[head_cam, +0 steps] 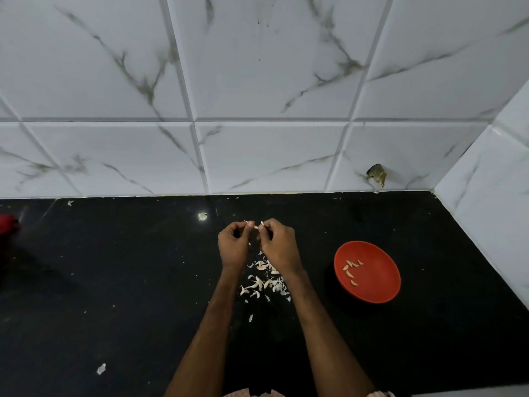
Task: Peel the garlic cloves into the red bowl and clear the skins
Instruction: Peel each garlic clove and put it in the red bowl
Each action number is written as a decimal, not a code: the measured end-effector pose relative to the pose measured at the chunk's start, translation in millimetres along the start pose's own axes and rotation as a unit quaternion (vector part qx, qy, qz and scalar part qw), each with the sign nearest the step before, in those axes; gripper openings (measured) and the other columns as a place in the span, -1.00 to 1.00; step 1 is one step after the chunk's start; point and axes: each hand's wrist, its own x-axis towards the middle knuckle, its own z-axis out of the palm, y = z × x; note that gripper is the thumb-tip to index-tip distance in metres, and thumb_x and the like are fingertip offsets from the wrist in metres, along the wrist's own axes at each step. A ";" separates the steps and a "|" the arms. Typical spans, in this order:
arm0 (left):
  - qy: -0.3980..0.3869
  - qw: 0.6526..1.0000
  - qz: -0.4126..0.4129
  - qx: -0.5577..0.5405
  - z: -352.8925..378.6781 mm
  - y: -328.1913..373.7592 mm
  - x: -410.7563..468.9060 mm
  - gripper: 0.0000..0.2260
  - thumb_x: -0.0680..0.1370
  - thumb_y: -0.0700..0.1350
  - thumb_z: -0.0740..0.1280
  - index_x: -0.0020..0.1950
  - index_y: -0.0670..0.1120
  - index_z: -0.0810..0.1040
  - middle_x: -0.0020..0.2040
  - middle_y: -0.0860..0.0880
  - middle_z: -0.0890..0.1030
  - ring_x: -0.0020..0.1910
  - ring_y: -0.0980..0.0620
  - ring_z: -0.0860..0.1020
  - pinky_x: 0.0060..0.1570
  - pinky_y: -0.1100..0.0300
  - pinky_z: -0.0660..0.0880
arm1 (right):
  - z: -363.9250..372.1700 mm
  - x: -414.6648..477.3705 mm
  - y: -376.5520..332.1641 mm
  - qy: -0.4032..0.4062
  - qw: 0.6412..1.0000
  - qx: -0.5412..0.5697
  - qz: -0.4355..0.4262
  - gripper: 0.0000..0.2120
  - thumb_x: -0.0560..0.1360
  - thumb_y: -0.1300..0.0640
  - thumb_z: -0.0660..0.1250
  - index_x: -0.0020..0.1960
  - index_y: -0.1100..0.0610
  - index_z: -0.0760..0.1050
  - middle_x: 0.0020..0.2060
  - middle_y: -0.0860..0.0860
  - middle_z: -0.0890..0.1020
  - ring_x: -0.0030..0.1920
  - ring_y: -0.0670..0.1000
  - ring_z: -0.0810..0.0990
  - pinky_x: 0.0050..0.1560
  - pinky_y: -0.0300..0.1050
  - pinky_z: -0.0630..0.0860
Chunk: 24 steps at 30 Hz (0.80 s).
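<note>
**A:** Where's the garlic clove [262, 223]?

**B:** It's pinched between both hands above the black counter [114, 282], at 12 o'clock from the pile of skins [266, 282]. The left hand [233, 245] and right hand [276, 245] meet fingertip to fingertip. Their fingers are curled, and each hand nips one end of it.

**A:** How does it look?

**B:** Tiny and whitish, mostly hidden by the fingertips. A thin pale curl sticks up beside the left thumb. I cannot tell whether it is loose skin or still attached.

**A:** And the pile?

**B:** Papery white flakes and curved slivers lie scattered on the counter between the 2 wrists, at 6 o'clock from the hands. 1 stray flake [101, 369] lies well apart, toward 8 o'clock.

**A:** The red bowl [378, 285]?

**B:** It's at 3 o'clock from the pile, well clear of the right forearm, sitting flat on the counter. It is shallow, round and matte orange-red. Several peeled cloves [350, 270] lie in its left half, small, cream-coloured and crescent-shaped.

**A:** Anything else?

**B:** A white marble-veined tiled wall [257, 81] at 12 o'clock, with a chipped dark hole [377, 174] near 1 o'clock. A blurred red object [7, 223] is cut off by the frame edge at 9 o'clock.
</note>
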 end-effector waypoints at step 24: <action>-0.087 0.993 -0.060 0.059 -4.0 14.8 0.4 -0.80 0.60 -0.17 0.40 -0.11 -0.31 0.64 -0.33 -0.13 0.58 -0.55 0.16 0.42 -0.63 0.29 0.33 | -7.2 -8.4 4.9 -0.025 0.998 0.049 -0.001 -0.95 0.53 0.29 0.40 -0.11 0.23 0.60 -0.42 -0.07 0.58 -0.41 -0.09 0.61 -0.34 0.07 0.67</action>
